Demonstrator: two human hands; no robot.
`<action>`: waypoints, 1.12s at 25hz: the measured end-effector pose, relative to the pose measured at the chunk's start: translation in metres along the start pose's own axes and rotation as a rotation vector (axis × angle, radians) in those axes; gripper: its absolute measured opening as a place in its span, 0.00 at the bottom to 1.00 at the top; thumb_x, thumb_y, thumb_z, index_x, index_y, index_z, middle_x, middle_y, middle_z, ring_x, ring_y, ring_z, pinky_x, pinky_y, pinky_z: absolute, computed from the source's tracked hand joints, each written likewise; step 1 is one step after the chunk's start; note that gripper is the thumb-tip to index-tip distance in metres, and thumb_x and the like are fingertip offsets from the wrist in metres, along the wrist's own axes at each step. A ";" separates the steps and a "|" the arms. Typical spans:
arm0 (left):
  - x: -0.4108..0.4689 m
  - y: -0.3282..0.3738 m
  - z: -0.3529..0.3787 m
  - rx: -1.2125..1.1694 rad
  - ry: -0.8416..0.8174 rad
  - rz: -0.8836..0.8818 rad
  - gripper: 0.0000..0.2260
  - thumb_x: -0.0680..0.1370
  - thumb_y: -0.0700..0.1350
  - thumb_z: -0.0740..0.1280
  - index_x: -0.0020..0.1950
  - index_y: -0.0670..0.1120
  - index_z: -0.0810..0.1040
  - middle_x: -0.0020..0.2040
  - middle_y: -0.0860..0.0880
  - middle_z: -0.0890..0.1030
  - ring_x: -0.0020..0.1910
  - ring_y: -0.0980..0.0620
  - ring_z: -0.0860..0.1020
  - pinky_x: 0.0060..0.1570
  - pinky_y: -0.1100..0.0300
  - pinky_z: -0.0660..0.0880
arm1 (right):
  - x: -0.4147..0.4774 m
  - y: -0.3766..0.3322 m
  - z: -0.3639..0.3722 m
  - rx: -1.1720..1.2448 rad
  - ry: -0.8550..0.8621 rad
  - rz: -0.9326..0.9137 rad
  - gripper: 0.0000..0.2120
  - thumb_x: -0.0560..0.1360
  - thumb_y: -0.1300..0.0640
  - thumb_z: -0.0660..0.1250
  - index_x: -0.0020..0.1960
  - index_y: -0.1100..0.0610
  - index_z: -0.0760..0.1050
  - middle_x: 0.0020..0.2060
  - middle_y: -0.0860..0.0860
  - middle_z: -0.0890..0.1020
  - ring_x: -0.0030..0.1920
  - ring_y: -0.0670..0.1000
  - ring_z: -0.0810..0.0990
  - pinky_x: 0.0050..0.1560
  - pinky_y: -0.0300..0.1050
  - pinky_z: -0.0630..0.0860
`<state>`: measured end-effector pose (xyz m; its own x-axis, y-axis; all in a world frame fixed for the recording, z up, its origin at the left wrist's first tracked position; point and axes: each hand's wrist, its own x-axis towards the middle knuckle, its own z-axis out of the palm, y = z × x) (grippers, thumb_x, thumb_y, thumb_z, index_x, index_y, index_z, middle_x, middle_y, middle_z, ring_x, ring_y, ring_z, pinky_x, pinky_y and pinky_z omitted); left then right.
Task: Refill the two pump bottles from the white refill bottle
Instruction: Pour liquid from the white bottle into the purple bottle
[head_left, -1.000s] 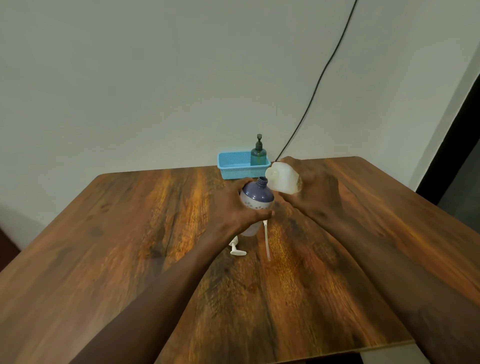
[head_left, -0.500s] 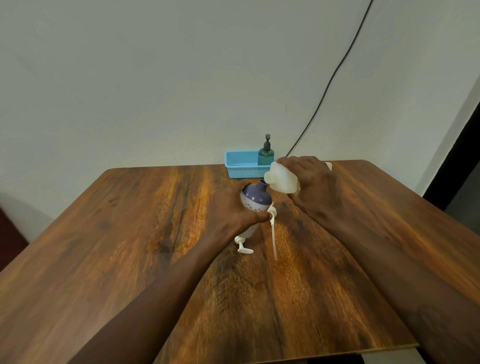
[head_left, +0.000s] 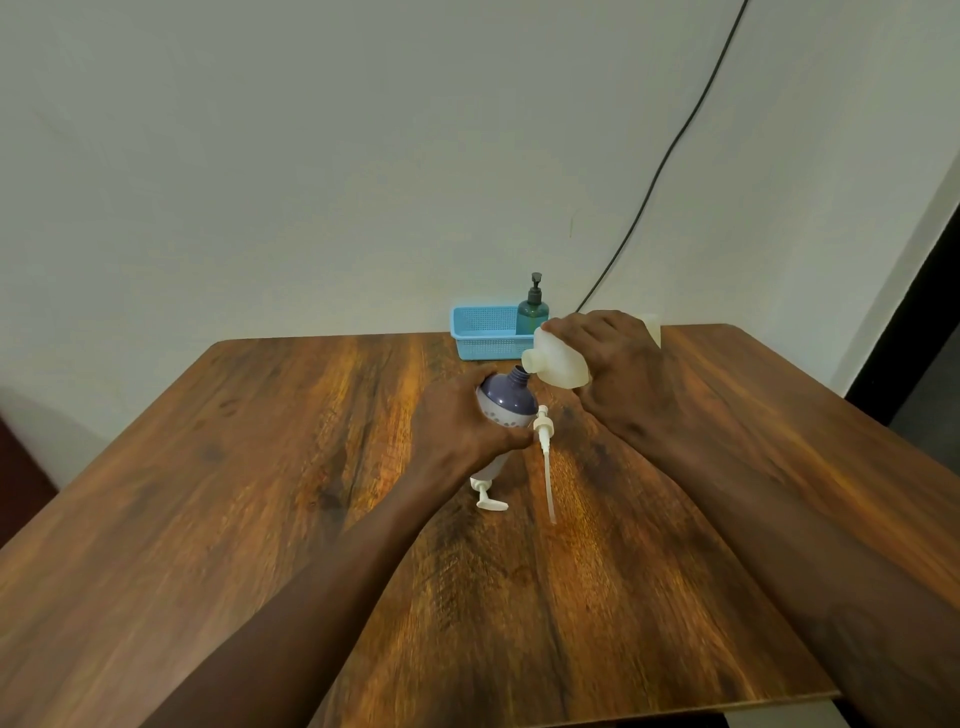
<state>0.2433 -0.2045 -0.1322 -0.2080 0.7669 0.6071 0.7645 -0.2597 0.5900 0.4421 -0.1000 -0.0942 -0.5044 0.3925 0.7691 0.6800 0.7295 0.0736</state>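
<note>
My left hand (head_left: 462, 421) grips a purple-topped pump bottle (head_left: 506, 402) that stands on the table with its neck open. My right hand (head_left: 615, 364) holds the white refill bottle (head_left: 558, 361) tipped on its side, its spout right above the purple bottle's neck. The removed white pump head with its long tube (head_left: 545, 457) lies on the table just right of the purple bottle. A second white pump piece (head_left: 488, 496) lies in front of the bottle. A green pump bottle (head_left: 532, 312) stands in a blue basket (head_left: 483, 332) at the back.
The wooden table (head_left: 260, 493) ends at a front edge near the bottom right. A black cable (head_left: 670, 156) runs down the wall behind the basket. A dark doorway shows at the far right.
My right hand has tipped the white refill bottle further, bringing its spout over the purple bottle's neck. The camera view has shifted slightly. My left hand stays on the purple bottle.
</note>
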 end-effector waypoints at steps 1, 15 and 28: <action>0.000 0.000 0.000 0.001 -0.001 0.001 0.35 0.61 0.71 0.73 0.62 0.54 0.80 0.53 0.56 0.83 0.46 0.60 0.78 0.45 0.65 0.78 | 0.000 0.000 0.000 -0.002 -0.002 0.001 0.35 0.64 0.59 0.83 0.69 0.52 0.75 0.61 0.53 0.82 0.58 0.58 0.79 0.61 0.57 0.77; -0.002 0.003 -0.002 0.007 0.001 -0.014 0.38 0.60 0.74 0.71 0.64 0.54 0.79 0.54 0.56 0.84 0.47 0.60 0.78 0.43 0.70 0.73 | 0.004 -0.005 -0.007 -0.034 -0.003 -0.029 0.32 0.66 0.63 0.80 0.68 0.54 0.77 0.61 0.55 0.82 0.59 0.59 0.79 0.63 0.58 0.75; -0.002 0.001 -0.003 0.037 0.007 -0.019 0.36 0.60 0.72 0.72 0.62 0.54 0.80 0.53 0.56 0.84 0.45 0.60 0.78 0.45 0.64 0.78 | 0.005 -0.007 -0.009 -0.043 -0.031 -0.048 0.34 0.65 0.63 0.81 0.69 0.54 0.76 0.61 0.55 0.82 0.60 0.60 0.79 0.63 0.60 0.75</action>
<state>0.2432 -0.2082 -0.1316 -0.2265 0.7675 0.5997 0.7827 -0.2231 0.5811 0.4396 -0.1076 -0.0849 -0.5526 0.3752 0.7442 0.6767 0.7232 0.1378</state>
